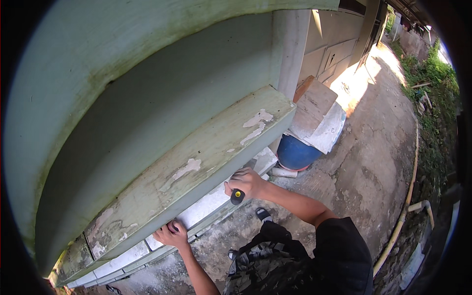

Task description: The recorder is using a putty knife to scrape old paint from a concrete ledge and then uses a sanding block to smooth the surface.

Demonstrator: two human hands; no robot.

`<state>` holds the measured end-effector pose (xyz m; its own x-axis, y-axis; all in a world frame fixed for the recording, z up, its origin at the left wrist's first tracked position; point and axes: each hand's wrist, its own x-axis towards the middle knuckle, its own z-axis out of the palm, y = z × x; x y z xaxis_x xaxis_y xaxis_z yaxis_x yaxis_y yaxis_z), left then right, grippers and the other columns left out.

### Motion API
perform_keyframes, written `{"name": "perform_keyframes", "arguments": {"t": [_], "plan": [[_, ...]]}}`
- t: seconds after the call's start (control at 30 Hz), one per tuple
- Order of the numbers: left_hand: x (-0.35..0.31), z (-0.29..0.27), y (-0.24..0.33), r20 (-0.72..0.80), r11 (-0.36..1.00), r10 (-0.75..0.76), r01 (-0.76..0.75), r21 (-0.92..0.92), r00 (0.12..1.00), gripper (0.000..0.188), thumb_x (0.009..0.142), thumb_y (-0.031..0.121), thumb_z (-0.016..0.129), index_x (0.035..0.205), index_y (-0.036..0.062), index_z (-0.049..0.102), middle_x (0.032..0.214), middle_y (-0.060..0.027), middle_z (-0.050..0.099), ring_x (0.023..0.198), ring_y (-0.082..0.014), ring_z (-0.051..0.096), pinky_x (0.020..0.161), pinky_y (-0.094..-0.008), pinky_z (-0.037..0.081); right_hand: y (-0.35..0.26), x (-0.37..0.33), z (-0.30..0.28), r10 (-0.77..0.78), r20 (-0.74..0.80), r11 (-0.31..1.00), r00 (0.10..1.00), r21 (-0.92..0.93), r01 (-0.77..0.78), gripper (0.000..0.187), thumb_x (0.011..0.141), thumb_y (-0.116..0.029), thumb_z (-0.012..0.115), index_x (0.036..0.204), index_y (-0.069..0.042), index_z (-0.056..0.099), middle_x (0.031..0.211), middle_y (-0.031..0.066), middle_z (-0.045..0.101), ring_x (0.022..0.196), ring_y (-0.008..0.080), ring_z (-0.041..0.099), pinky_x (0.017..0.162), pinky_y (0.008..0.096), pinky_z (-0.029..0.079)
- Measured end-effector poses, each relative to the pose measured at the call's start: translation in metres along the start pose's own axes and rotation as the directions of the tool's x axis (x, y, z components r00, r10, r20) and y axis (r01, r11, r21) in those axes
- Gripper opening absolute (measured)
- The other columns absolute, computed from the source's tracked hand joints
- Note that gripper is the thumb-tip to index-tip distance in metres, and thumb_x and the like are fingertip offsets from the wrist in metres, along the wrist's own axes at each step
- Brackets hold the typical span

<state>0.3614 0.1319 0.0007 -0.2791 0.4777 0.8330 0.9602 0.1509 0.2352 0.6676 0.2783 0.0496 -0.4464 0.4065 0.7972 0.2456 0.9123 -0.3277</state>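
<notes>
My right hand [247, 182] is closed round a black-handled tool [237, 197] with a yellow spot on its butt end. What looks like a flat grey blade shows past the fingers, near the white lower ledge [201, 207]. Farther left, my left hand [172, 235] has its fingers bent round a small dark rounded thing [173, 226], mostly hidden, whose kind I cannot make out. Both hands are beside the face of the pale green upper ledge [196, 147], whose paint has peeled in white patches.
A pale green curved wall [147, 78] rises beyond the ledge. At its right end stands a blue tub [296, 151] topped by worn boards [316, 109]. My sandalled foot [263, 215] rests on stained concrete [364, 162]. A pipe [404, 216] and plants [432, 73] line the right side.
</notes>
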Motion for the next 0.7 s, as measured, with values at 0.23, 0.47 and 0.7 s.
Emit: {"name": "perform_keyframes", "arguments": {"t": [0.23, 0.47, 0.7], "plan": [[-0.002, 0.003, -0.004, -0.014, 1.0, 0.013, -0.013, 0.002, 1.0, 0.018, 0.07, 0.014, 0.06, 0.085, 0.0111, 0.068, 0.09, -0.0088, 0.063, 0.09, -0.0335, 0.056, 0.091, -0.0457, 0.041, -0.003, 0.004, -0.008, 0.03, 0.0, 0.999, 1.0, 0.017, -0.03, 0.014, 0.062, -0.007, 0.075, 0.068, -0.013, 0.064, 0.067, 0.0015, 0.066, 0.062, 0.023, 0.066, 0.058, 0.0354, 0.052], [-0.004, -0.001, -0.008, 0.001, 1.0, -0.001, 0.001, -0.004, 1.0, 0.018, 0.069, 0.014, 0.06, 0.085, 0.011, 0.069, 0.091, -0.0089, 0.063, 0.093, -0.0343, 0.056, 0.09, -0.0459, 0.041, -0.003, 0.017, -0.014, 0.039, -0.163, 0.994, 0.986, -0.092, -0.054, 0.016, 0.061, -0.003, 0.073, 0.066, -0.011, 0.061, 0.067, 0.0024, 0.066, 0.063, 0.0222, 0.068, 0.06, 0.0348, 0.053], [-0.006, -0.001, -0.006, -0.007, 1.0, -0.012, 0.011, -0.019, 1.0, 0.02, 0.067, 0.015, 0.062, 0.085, 0.0107, 0.069, 0.092, -0.0099, 0.062, 0.094, -0.0353, 0.055, 0.089, -0.0464, 0.041, 0.011, 0.012, -0.021, 0.017, -0.078, 0.994, 0.997, -0.109, -0.026, 0.015, 0.062, -0.002, 0.073, 0.068, -0.011, 0.063, 0.069, 0.003, 0.066, 0.067, 0.0223, 0.069, 0.065, 0.0345, 0.054]]}}
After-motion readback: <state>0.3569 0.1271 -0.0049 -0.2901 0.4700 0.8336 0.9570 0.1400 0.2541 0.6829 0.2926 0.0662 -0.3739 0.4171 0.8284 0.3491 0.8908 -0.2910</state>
